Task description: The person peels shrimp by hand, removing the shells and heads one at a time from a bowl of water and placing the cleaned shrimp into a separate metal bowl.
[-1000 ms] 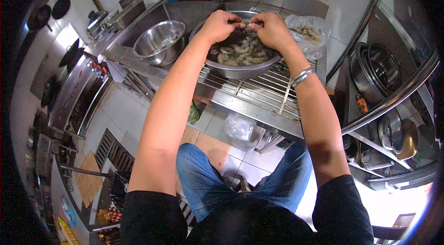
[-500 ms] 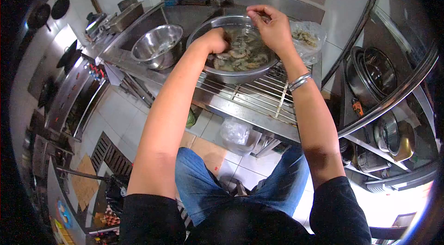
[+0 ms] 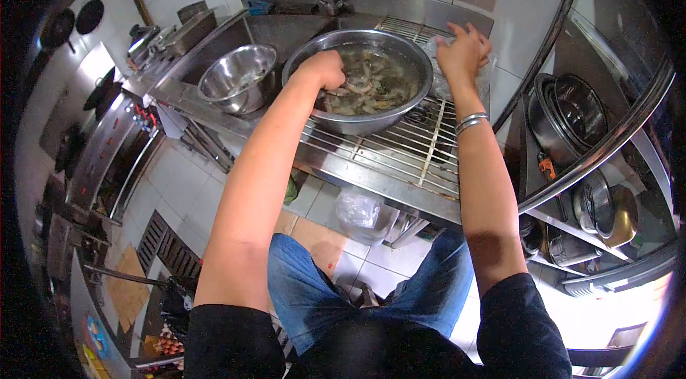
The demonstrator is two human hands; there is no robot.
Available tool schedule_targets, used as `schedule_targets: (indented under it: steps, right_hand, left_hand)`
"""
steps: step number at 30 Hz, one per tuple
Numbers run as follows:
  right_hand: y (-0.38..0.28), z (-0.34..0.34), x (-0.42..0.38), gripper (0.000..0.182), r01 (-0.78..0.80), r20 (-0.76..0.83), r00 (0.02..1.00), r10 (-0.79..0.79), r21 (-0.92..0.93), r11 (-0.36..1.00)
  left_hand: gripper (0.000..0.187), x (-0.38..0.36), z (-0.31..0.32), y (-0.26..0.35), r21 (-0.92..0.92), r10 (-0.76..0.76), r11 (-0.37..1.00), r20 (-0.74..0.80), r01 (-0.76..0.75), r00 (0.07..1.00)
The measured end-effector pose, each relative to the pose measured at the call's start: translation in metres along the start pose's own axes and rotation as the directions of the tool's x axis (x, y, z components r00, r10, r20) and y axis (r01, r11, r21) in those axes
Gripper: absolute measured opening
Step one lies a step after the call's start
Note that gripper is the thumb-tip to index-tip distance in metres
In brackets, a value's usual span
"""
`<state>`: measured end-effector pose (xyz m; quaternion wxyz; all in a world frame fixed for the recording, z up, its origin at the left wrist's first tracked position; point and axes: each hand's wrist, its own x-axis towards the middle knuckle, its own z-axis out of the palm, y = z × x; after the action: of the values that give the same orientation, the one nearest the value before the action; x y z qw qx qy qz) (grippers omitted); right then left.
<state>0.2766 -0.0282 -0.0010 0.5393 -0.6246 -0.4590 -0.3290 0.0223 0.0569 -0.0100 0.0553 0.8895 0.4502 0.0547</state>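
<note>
Hovering at the plastic bag (image 3: 440,84): right hand (image 3: 461,56), fingers loosely spread.
In the large bowl (image 3: 371,124): left hand (image 3: 324,70), fingers curled, grip hidden.
Shrimp (image 3: 366,88): in the large bowl's water (image 3: 401,70).

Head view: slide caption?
A person's left grip in a metal bowl of shrimp, open right grip at a plastic bag.

No readable lettering, numbers or signs anywhere

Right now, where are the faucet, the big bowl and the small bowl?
Faucet (image 3: 331,4), head view: its base.
Big bowl (image 3: 363,124), head view: front outer wall.
Small bowl (image 3: 227,73), head view: inner wall.
</note>
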Motion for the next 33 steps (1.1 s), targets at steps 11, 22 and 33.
schedule_targets:
  steps: [11,22,33]
  right_hand:
    - [-0.086,-0.016,-0.012,0.028,-0.046,0.669,0.678,-0.305,0.453,0.891]
    - [-0.072,-0.007,-0.013,0.021,-0.160,0.666,0.724,-0.181,0.417,0.895]
    - [-0.071,-0.008,-0.014,0.021,-0.102,0.685,0.672,-0.282,0.463,0.881]
  left_hand:
    - [0.019,-0.009,-0.014,0.013,-0.685,0.050,0.675,-0.326,-0.273,0.944]
    - [0.022,-0.018,-0.021,0.020,-0.590,0.042,0.746,-0.421,-0.309,0.906]
    - [0.014,-0.014,-0.018,0.020,-0.798,0.068,0.500,-0.351,-0.336,0.934]
